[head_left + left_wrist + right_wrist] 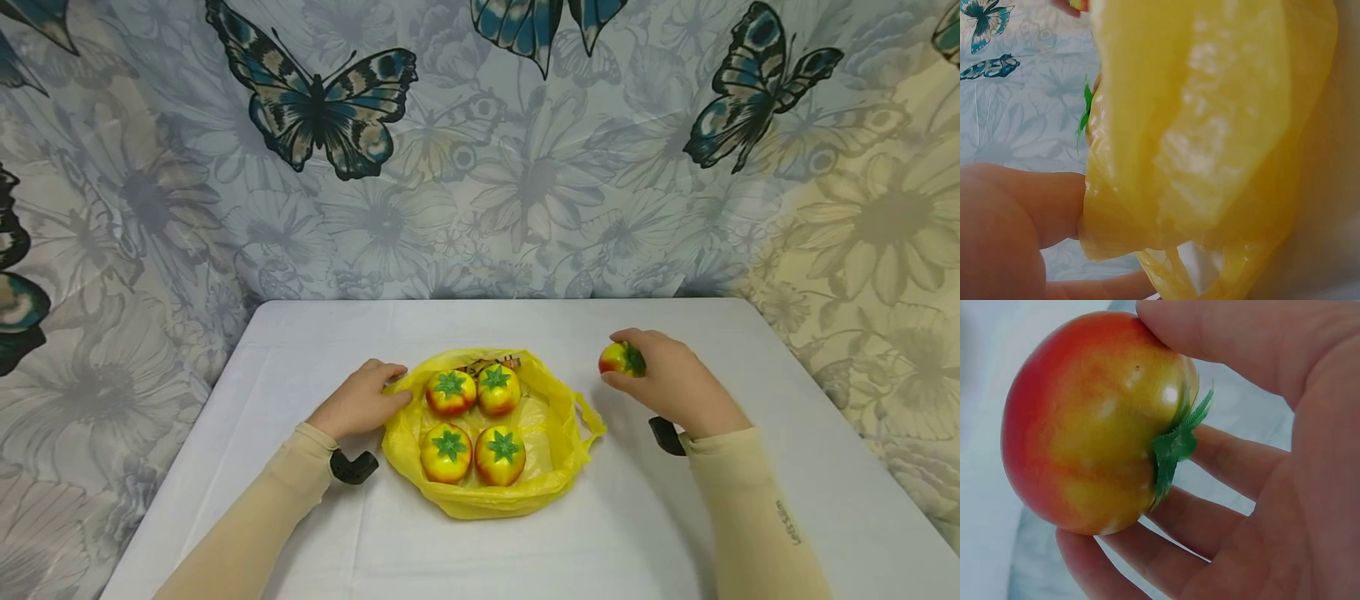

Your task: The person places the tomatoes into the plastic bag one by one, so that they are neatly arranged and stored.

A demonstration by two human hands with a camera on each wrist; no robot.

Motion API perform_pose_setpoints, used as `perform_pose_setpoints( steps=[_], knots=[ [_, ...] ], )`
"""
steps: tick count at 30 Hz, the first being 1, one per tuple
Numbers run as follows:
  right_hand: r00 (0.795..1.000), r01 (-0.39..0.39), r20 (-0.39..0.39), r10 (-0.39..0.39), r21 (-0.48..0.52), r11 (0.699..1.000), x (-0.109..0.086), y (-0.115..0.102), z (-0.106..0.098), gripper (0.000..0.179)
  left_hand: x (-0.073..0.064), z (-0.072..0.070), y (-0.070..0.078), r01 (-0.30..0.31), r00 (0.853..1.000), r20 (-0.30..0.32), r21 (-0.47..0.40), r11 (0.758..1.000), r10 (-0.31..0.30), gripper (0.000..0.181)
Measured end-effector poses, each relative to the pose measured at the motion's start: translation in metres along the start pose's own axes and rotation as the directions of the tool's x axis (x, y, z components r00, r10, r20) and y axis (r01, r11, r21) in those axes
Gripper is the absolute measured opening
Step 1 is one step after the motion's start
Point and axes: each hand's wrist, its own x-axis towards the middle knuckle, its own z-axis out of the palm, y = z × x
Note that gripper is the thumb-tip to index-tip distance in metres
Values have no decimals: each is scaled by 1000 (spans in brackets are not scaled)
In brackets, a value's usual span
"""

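Note:
A yellow plastic bag [551, 417] lies spread open on the table, its rim standing up around several red-and-yellow tomatoes [501, 455] with green leafy tops. At the bag's left rim, my left hand [363, 400] grips the plastic between thumb and fingers. The left wrist view shows the thumb [1029, 194] against the bag's edge, with the fingertips partly hidden. Right of the bag and above the table, my right hand [671, 379] holds another tomato [1091, 425]. Its thumb is on one side and the fingers are on the other, with the green top facing the palm.
The table [600, 533] has a white cover. A bag handle loop [590, 421] sticks out on the right. Dark printed marks [491, 364] show on the bag's far inner side. Behind the table hangs a butterfly-patterned cloth [525, 192].

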Motion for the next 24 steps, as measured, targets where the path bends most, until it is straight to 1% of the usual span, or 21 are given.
perform_pose_setpoints(
  steps=[5, 9, 12, 19, 24],
  knots=[
    [997, 74, -26, -75, -27, 997, -7, -30, 7, 61, 0, 0, 1, 5, 1000, 6, -11, 1000, -5, 58],
    [991, 128, -22, -129, -39, 991, -11, -52, 14, 59, -1, 0, 1, 5, 1000, -3, -8, 1000, -5, 58],
    [986, 167, -16, -167, -40, 985, -13, -65, 19, 58, -1, 0, 2, 3, 1000, -5, -3, 1000, -3, 58],
    [974, 227, -3, -228, -56, 972, -14, -81, 32, 59, 0, 0, 2, -1, 1000, -3, 0, 1000, 1, 58],
    [970, 244, 26, -243, -59, 968, -14, -87, 43, 60, 0, 0, 2, 0, 1000, -1, 0, 1000, 0, 58]
  ],
)
